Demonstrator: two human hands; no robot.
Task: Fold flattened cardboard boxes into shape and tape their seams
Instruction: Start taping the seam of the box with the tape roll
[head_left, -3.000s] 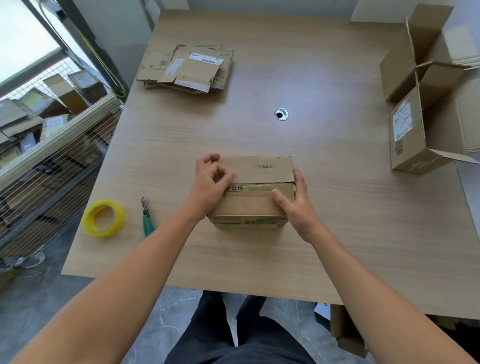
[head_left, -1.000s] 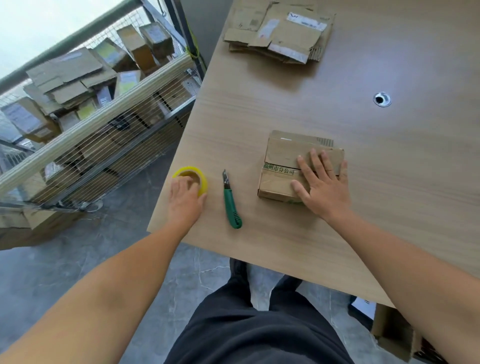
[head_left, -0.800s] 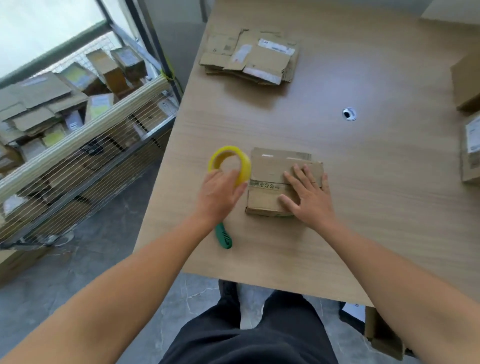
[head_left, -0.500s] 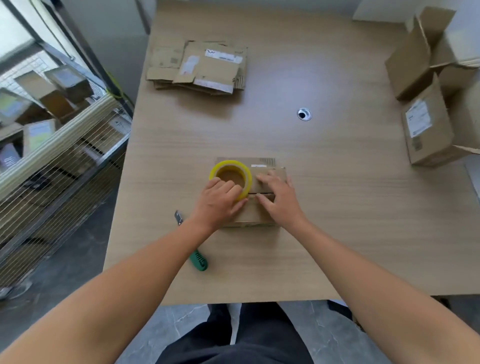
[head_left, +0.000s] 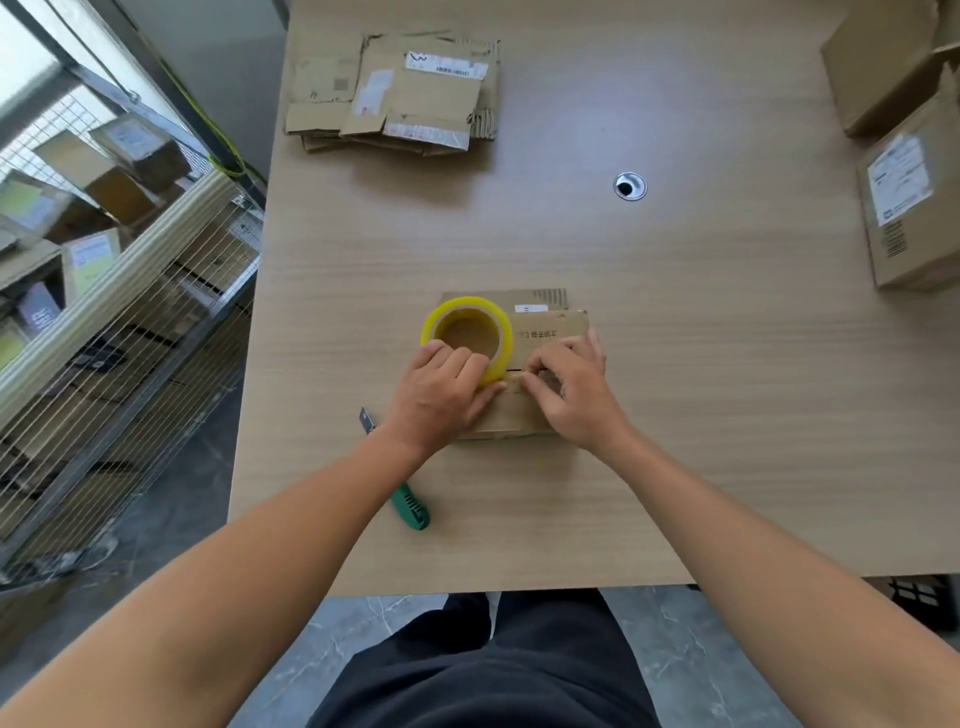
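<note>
Head view: the small brown cardboard box (head_left: 550, 332) sits folded shut under both grips. Left grip (head_left: 441, 384) clamps the yellow roll of tape (head_left: 467, 305) on top. Right grip (head_left: 571, 387) curls just beside it — whether it is pinching tape, I cannot tell. The seam looks untaped — a stack of flattened brown cardboard boxes (head_left: 395, 93) waits well beyond.
</note>
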